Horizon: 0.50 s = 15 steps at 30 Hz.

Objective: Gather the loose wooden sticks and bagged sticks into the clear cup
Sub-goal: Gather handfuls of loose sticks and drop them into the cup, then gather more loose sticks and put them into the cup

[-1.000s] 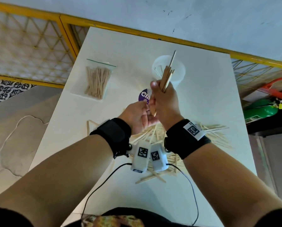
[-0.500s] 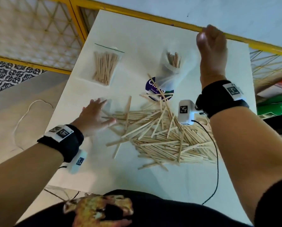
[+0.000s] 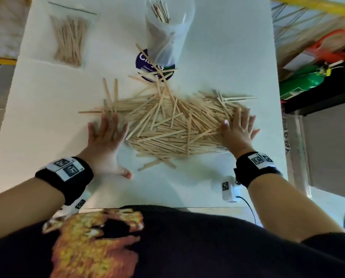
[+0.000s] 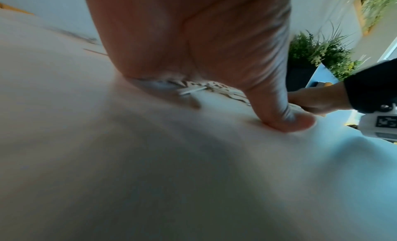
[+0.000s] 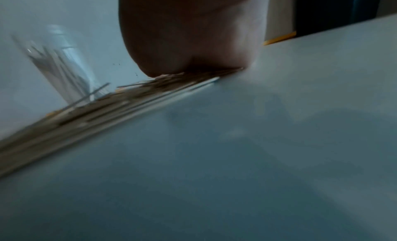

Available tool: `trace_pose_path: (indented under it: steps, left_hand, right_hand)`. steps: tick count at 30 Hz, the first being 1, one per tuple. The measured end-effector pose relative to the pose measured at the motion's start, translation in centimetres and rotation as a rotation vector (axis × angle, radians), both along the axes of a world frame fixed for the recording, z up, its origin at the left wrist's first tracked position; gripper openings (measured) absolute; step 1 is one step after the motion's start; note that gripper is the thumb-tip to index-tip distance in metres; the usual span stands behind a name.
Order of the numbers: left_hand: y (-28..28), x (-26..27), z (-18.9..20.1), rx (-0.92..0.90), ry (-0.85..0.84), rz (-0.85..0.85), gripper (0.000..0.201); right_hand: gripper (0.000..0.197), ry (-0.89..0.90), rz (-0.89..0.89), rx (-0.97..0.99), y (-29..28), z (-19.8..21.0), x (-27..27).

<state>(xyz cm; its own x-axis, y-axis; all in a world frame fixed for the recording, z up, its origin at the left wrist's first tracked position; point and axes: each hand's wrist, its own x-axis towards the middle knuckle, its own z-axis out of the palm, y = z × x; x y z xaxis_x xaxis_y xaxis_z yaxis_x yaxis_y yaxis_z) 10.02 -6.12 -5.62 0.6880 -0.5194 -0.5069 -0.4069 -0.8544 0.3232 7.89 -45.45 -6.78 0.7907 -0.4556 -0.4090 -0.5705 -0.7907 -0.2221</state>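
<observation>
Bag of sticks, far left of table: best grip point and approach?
Judgement: grip the bag of sticks across the narrow waist of the bundle, coming from above with the left hand, which is nearer. It lies flat on the white table, sticks running lengthwise toward the sealed far edge, so a pinch across its left and right sides should hold them together.

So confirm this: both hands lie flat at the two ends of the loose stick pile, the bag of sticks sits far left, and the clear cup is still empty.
Not quite: the clear cup is not empty; the head view shows several sticks standing in it. The rest holds: the left hand and right hand lie flat at the ends of the loose stick pile, and the bag of sticks sits far left.
</observation>
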Motion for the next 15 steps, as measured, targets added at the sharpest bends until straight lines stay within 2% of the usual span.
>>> trace_pose_path:
  steps: [3, 5, 6, 8, 9, 11, 13, 15]
  left_hand:
    - [-2.7, 0.2, 0.4, 0.039, 0.014, 0.037, 0.150]
    - [-4.2, 0.4, 0.5, 0.063, -0.012, 0.070, 0.146]
    - [-4.7, 0.6, 0.5, 0.070, -0.025, 0.088, 0.144]
    - [-5.6, 1.0, 0.5, 0.069, -0.041, 0.132, 0.140]
    - [-6.0, 1.3, 0.5, 0.063, -0.049, 0.155, 0.139]
    - [-6.6, 1.9, 0.5, 0.048, -0.075, 0.192, 0.136]
    - [-7.2, 2.6, 0.5, 0.052, -0.094, 0.217, 0.135]
    - [-7.7, 3.4, 0.7, 0.043, -0.089, 0.210, 0.135]
  right_hand:
    - [0.072, -0.032, -0.087, 0.095, 3.1, 0.8, 1.8]
    - [0.078, -0.032, -0.082, 0.188, 4.4, 1.8, 2.7]
    - [0.086, -0.034, -0.032, 0.233, 4.6, 2.1, 2.7]
    - [0.115, -0.019, 0.146, 0.319, 4.4, 3.2, 1.8]
    - [0.130, 0.015, 0.276, 0.319, 4.1, 3.6, 1.1]
    - [0.146, 0.095, 0.546, 0.201, 3.8, 3.7, -0.4]
    - [0.147, 0.119, 0.666, 0.088, 3.9, 3.0, -1.1]
    - [0.137, 0.057, 0.627, 0.068, 4.4, 2.4, 0.1]
